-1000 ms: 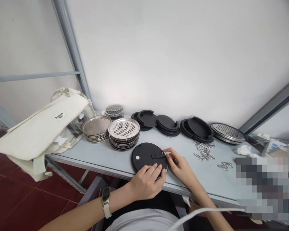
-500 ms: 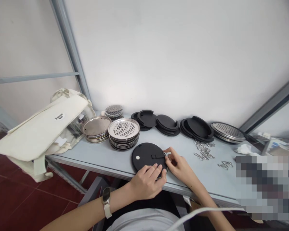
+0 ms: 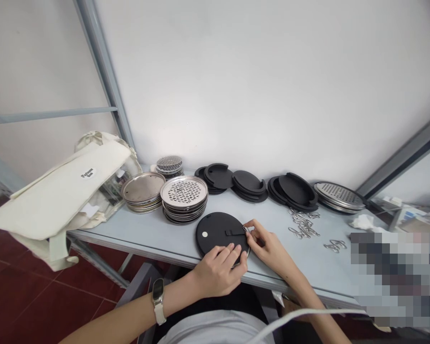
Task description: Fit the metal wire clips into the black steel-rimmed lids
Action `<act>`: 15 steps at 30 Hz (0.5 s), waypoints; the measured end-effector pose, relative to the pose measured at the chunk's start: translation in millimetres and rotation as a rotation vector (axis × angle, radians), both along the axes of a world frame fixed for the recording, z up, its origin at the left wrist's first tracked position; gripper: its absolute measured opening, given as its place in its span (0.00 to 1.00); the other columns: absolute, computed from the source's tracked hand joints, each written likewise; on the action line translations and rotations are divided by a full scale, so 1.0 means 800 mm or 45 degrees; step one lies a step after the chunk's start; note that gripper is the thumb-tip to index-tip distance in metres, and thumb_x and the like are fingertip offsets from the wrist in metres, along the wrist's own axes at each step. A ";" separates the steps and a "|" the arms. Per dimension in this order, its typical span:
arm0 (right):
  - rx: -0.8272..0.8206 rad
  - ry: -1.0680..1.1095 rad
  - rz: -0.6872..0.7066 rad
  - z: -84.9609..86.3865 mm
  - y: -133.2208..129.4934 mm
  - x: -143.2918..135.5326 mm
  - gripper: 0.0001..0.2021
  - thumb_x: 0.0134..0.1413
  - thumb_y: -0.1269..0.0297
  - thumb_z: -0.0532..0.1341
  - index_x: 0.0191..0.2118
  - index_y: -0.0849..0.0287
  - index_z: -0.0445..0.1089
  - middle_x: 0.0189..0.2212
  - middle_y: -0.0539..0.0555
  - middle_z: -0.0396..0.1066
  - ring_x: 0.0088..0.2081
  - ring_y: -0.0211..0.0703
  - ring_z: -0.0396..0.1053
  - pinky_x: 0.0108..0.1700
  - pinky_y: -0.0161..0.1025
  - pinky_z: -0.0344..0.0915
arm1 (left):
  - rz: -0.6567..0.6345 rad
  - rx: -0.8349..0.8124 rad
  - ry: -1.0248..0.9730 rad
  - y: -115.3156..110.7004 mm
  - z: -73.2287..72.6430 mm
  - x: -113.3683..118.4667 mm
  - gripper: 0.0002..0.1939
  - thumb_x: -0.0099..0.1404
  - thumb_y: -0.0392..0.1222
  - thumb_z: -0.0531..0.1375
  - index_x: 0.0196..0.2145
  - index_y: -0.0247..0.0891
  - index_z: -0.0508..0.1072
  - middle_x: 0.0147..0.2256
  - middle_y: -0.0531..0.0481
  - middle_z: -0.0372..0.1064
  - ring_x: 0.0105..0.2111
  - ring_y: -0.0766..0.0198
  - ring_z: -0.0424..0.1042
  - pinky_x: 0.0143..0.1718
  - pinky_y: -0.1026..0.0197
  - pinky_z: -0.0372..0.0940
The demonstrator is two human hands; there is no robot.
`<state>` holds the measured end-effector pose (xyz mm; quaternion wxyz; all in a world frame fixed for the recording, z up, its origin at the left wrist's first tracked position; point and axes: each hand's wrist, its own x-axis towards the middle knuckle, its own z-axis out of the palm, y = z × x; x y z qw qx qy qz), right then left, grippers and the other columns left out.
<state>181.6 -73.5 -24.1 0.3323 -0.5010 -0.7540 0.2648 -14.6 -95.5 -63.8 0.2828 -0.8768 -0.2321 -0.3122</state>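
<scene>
A round black disc (image 3: 217, 229) with a white dot and a small slot lies at the table's front edge. My left hand (image 3: 222, 267) rests over its near side, fingers bent and pressed on it. At the disc's right edge, my right hand (image 3: 263, 243) pinches a small metal clip (image 3: 246, 230) between thumb and forefinger. Loose metal clips (image 3: 304, 223) lie to the right, with a smaller group (image 3: 335, 245) beyond. Behind the disc stands a stack of perforated metal plates (image 3: 185, 193).
Plain metal discs (image 3: 143, 188) are stacked at the left, beside a cream bag (image 3: 68, 191). Black lids (image 3: 249, 184) stand along the wall, with more (image 3: 297, 191) to their right. An oval grater (image 3: 338, 193) sits at the far right. A white cable (image 3: 301, 313) crosses in front.
</scene>
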 end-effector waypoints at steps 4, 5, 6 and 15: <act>0.003 0.005 -0.008 0.002 -0.001 0.000 0.10 0.60 0.59 0.50 0.43 0.57 0.60 0.17 0.41 0.50 0.20 0.36 0.51 0.25 0.33 0.53 | 0.011 -0.013 0.033 0.000 -0.002 0.000 0.17 0.63 0.41 0.53 0.48 0.35 0.70 0.49 0.41 0.68 0.46 0.56 0.68 0.41 0.58 0.60; 0.000 0.001 -0.008 0.003 -0.001 0.000 0.10 0.60 0.59 0.49 0.44 0.57 0.60 0.17 0.41 0.50 0.20 0.36 0.52 0.26 0.33 0.53 | 0.012 -0.012 0.030 0.000 -0.002 0.000 0.17 0.63 0.41 0.53 0.48 0.35 0.70 0.49 0.41 0.68 0.46 0.56 0.68 0.40 0.58 0.60; -0.004 -0.003 -0.006 0.003 -0.001 0.000 0.10 0.61 0.59 0.49 0.44 0.57 0.60 0.17 0.41 0.50 0.20 0.36 0.52 0.26 0.33 0.53 | 0.012 -0.010 0.024 0.000 -0.003 0.000 0.17 0.63 0.41 0.53 0.48 0.35 0.70 0.49 0.41 0.68 0.46 0.56 0.68 0.40 0.58 0.60; -0.014 -0.014 0.000 0.004 -0.001 -0.001 0.09 0.60 0.61 0.49 0.44 0.57 0.59 0.17 0.41 0.51 0.21 0.36 0.52 0.26 0.33 0.54 | 0.032 -0.008 0.039 0.000 -0.004 0.000 0.18 0.63 0.42 0.53 0.48 0.35 0.70 0.50 0.41 0.68 0.47 0.57 0.68 0.41 0.59 0.61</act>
